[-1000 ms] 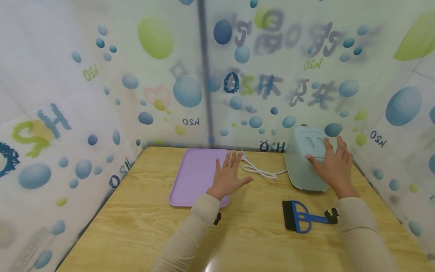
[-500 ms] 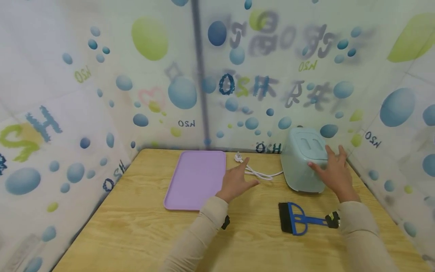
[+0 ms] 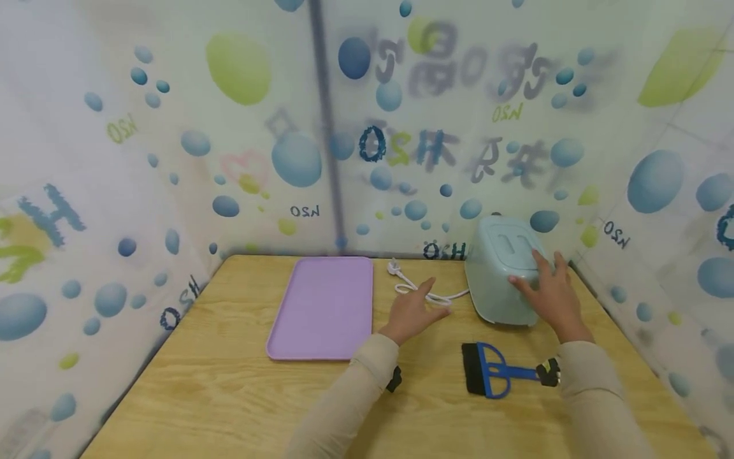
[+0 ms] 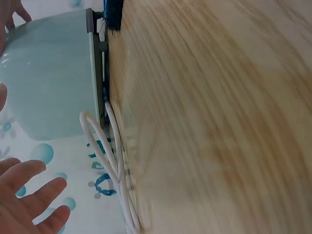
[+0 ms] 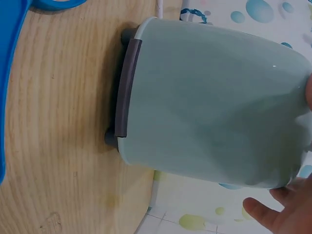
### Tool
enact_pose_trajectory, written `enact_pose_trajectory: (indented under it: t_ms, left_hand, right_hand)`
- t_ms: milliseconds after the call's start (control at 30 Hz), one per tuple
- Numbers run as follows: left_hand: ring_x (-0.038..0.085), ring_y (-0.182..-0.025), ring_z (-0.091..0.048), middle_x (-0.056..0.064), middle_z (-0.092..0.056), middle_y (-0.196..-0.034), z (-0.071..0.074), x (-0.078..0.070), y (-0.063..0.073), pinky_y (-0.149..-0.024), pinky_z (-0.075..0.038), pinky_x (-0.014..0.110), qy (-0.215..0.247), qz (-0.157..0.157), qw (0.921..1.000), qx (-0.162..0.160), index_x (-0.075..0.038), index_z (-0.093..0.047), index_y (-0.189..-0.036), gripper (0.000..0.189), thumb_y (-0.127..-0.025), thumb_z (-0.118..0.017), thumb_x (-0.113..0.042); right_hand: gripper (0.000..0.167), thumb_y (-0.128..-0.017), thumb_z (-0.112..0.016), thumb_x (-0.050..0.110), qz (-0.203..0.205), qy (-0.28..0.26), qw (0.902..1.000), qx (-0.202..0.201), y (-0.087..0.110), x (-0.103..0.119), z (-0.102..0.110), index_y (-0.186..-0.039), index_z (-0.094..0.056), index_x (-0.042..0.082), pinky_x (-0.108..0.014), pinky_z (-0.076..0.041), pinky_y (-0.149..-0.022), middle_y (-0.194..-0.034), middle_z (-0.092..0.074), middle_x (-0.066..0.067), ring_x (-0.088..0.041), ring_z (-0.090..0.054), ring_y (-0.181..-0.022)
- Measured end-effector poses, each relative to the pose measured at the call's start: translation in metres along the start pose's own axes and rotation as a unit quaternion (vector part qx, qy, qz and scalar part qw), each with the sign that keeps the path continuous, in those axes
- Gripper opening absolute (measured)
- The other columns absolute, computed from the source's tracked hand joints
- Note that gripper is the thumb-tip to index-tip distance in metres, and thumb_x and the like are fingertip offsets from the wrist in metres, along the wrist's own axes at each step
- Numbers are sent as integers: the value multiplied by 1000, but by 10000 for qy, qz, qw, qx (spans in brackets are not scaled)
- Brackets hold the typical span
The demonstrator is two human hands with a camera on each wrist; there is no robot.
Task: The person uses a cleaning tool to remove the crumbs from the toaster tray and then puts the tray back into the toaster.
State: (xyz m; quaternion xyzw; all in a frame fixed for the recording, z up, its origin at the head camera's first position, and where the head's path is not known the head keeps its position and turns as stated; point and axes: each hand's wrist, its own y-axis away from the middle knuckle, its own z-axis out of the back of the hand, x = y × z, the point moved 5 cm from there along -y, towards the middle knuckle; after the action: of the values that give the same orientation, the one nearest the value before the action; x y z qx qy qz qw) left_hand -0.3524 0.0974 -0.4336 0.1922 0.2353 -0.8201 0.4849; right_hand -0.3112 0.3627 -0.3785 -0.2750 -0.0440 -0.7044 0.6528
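A pale green toaster (image 3: 504, 280) with two slots in its top stands at the back right of the table. My right hand (image 3: 553, 299) is at its near right corner, thumb by the front top edge and fingers spread over the right side. In the right wrist view those fingers (image 5: 287, 207) reach the toaster's upper corner, and a dark strip (image 5: 127, 87) runs along its base. My left hand (image 3: 411, 312) hovers with thumb and fingers apart in front of the white power cord (image 3: 432, 296), holding nothing. In the left wrist view its fingers (image 4: 41, 195) are spread.
A lilac tray (image 3: 323, 309) lies left of my left hand. In front of the toaster lies a blue-handled brush (image 3: 493, 371) with black bristles, its handle end near my right wrist. A plug (image 3: 393, 266) ends the cord. Patterned curtains (image 3: 258, 127) enclose the wooden table (image 3: 229, 395).
My left hand has moved right, from over the tray to in front of the cord, with its fingers less raised. My right hand has come lower to the toaster's corner. The view has swung slightly right.
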Motion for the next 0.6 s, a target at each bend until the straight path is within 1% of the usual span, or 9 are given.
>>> enact_pose_trajectory:
  t_ms: [67,167,233,300,367,400,467,533,600]
  left_hand:
    - [12,-49,-40,7,-66,-125,-4,-3,-3,-51,-37,27,131,-37,9999,64,-19,-36,-150,79,-86,-62,-57]
    - [9,-45,-29,5,-69,-89,-10,-8,-7,-45,-28,26,248,-4,9994,221,-19,-36,-150,78,-87,-63,-55]
    - [9,-45,-27,3,-57,-66,-14,-11,-10,-44,-27,25,208,26,9992,340,-20,-35,-150,78,-87,-62,-58]
    - [10,-46,-31,4,-50,-59,-18,-13,-12,-46,-31,26,148,23,9988,457,-21,-34,-151,79,-87,-60,-60]
    - [12,-52,-45,5,-63,-73,-22,-16,-15,-52,-40,25,148,-45,9985,530,-21,-34,-151,79,-88,-58,-60]
    - [13,-60,-55,7,-69,-86,-24,-17,-16,-58,-46,26,159,-107,9982,571,-20,-34,-151,78,-89,-58,-59]
    - [18,-87,-67,9,-68,-119,-29,-20,-19,-78,-53,30,240,-225,9971,688,-19,-32,-152,76,-91,-57,-56]
    - [22,-116,-62,8,-53,-142,-34,-23,-20,-96,-50,35,429,-347,9943,914,-18,-29,-153,74,-93,-56,-52]
    - [23,-132,-50,6,-42,-151,-41,-26,-22,-107,-42,37,622,-449,9893,1239,-19,-23,-155,73,-96,-53,-49]
  right_hand:
    - [83,-95,-45,59,-61,34,10000,6,0,-1,-3,-153,-21,5,-77,-30,-90,-153,-2,-38,-66,-18,-131]
    - [81,-96,-42,60,-188,13,9998,60,0,-1,-6,-152,-24,4,-77,-29,-92,-152,-2,-40,-66,-19,-131]
    - [81,-96,-40,61,-259,-44,9996,86,0,0,-8,-152,-23,4,-76,-31,-91,-153,1,-40,-67,-21,-129]
    - [82,-96,-39,61,-321,-105,9994,85,0,0,-9,-152,-22,5,-76,-32,-90,-153,3,-40,-69,-23,-127]
    - [81,-96,-39,62,-366,-123,9992,37,1,-1,-9,-153,-22,6,-76,-34,-87,-153,2,-39,-68,-25,-127]
    - [81,-96,-39,62,-385,-116,9992,7,2,-1,-9,-153,-22,7,-76,-35,-86,-153,1,-39,-68,-26,-126]
    - [81,-95,-39,62,-425,-91,9990,-35,2,-2,-10,-153,-23,7,-76,-35,-84,-153,-1,-38,-68,-28,-125]
    - [82,-95,-39,63,-456,-84,9989,-42,3,-3,-10,-153,-22,8,-76,-36,-84,-153,-2,-38,-67,-28,-125]
    - [82,-95,-38,64,-490,-74,9988,-43,3,-3,-11,-153,-22,8,-76,-35,-85,-153,-2,-37,-67,-28,-125]
